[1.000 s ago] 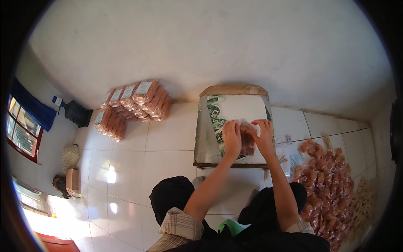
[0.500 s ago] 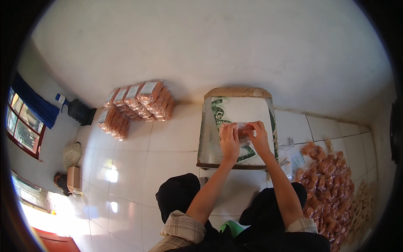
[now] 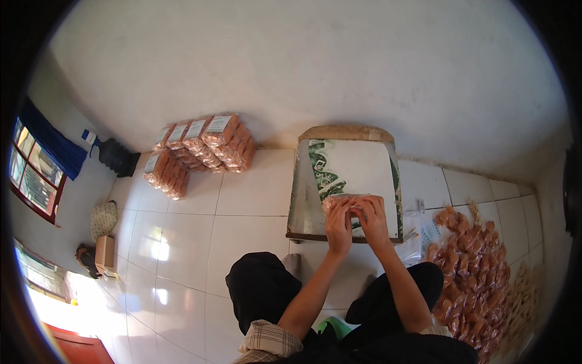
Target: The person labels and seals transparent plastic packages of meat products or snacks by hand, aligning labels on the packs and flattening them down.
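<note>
Over the near half of a low table (image 3: 361, 162), I hold a clear plastic packet (image 3: 341, 199) of reddish-brown pieces. My left hand (image 3: 339, 228) is closed on its near side, fingers bent over it. Close beside, almost touching, my right hand (image 3: 374, 222) grips the right part of the same packet with curled fingers. Both hands cover much of the packet, so what the fingertips do is partly hidden. The tabletop has a white sheet with a green pattern and worn wooden edges.
On the right floor lies a big heap of small reddish-brown wrapped pieces (image 3: 476, 273), beside clear plastic bags (image 3: 413, 246) and a pale strewn heap (image 3: 522, 300). Labelled packs (image 3: 212, 142) stand stacked by the wall. A water jug (image 3: 115, 159) and cardboard box (image 3: 105, 252) are far left.
Both hands have come nearer to me with the packet, toward the table's front edge. They are now closer together, and the right fingers have moved down onto the packet.
</note>
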A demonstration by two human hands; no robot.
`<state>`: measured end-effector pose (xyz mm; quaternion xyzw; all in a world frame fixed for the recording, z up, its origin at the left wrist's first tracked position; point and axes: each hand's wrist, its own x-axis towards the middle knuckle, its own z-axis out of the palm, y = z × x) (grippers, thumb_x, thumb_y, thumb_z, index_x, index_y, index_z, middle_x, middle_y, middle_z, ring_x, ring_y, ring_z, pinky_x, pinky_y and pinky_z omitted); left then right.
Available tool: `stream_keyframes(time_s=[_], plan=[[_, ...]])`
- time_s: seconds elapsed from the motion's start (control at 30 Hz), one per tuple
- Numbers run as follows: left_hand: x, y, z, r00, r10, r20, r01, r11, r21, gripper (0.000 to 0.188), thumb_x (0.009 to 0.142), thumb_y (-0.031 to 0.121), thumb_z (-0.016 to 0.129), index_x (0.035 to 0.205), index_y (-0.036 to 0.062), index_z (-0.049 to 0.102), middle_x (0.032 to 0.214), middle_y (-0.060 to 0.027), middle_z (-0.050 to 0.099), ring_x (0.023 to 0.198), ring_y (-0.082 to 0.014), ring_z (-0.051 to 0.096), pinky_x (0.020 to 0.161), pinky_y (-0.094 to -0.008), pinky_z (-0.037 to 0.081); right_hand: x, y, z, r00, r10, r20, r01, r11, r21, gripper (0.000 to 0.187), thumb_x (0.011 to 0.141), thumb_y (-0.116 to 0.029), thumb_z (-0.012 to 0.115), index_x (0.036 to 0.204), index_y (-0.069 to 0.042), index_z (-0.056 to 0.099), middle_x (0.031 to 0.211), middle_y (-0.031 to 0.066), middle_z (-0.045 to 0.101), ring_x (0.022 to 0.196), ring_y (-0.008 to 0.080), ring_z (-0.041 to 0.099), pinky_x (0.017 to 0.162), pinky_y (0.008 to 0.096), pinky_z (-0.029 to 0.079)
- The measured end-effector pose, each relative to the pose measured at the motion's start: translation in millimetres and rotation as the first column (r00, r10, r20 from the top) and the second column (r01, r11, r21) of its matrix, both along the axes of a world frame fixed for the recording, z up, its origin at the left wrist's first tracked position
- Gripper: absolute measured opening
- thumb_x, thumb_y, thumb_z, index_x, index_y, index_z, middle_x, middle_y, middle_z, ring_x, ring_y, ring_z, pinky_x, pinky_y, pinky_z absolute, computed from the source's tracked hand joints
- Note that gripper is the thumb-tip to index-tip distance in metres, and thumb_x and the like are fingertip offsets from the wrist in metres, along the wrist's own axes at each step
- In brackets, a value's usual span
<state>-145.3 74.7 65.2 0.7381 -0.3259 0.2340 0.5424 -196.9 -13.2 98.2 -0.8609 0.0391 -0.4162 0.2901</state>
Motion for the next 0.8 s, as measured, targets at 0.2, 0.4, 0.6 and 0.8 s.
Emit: stream_keyframes(time_s=[0.2, 0.4, 0.6, 0.8], plan=[[-4.2, 1.4, 4.5, 0.999, -0.007, -0.033, 0.007, 1.000, 0.019, 0.024, 0.080, -0.007, 0.055, 0.101, 0.0027, 0.061, 0.101, -0.0088, 0.065, 0.101, -0.0268, 0.059, 0.092, -0.0404, 0.042, 4.0, 10.1, -10.2, 0.993, -0.114, 0.039, 0.110, 0.990, 0.085, 0.011, 0.077, 0.004, 0.059, 0.086, 0.000, 0.057, 0.086, 0.0135, 0.055, 0.083, 0.0323, 0.052, 0.072, 0.0400, 0.045], [-7.1, 0.4, 15.3, 0.989, -0.029, -0.144, 0.029, 1.000, -0.002, 0.023, 0.078, -0.006, 0.058, 0.099, 0.0033, 0.060, 0.101, -0.0106, 0.063, 0.095, -0.0293, 0.060, 0.088, -0.0395, 0.043, 9.7, -2.5, -21.5, 0.991, -0.094, -0.090, 0.113, 0.963, 0.244, 0.006, 0.080, 0.001, 0.056, 0.086, -0.001, 0.058, 0.077, 0.0131, 0.057, 0.076, 0.0293, 0.054, 0.065, 0.0357, 0.045], [4.7, 1.5, 29.0, 0.998, -0.020, -0.054, 0.024, 0.995, 0.093, 0.024, 0.075, -0.005, 0.061, 0.097, 0.0025, 0.059, 0.089, -0.0100, 0.059, 0.090, -0.0281, 0.055, 0.080, -0.0369, 0.045, 14.7, -11.6, -11.5, 0.988, -0.042, -0.149, 0.090, 0.937, 0.337, 0.003, 0.079, -0.002, 0.058, 0.082, -0.002, 0.058, 0.074, 0.0123, 0.059, 0.071, 0.0310, 0.054, 0.062, 0.0395, 0.043], [47.9, 4.7, 35.6, 0.953, -0.254, -0.168, 0.297, 0.895, 0.333, 0.027, 0.069, 0.002, 0.068, 0.095, 0.0046, 0.060, 0.079, -0.0083, 0.058, 0.083, -0.0269, 0.053, 0.078, -0.0349, 0.044, 24.1, -26.4, -11.2, 0.986, -0.044, -0.158, 0.099, 0.927, 0.361, 0.003, 0.080, -0.003, 0.059, 0.082, -0.001, 0.059, 0.073, 0.0143, 0.059, 0.069, 0.0309, 0.056, 0.062, 0.0396, 0.045]])
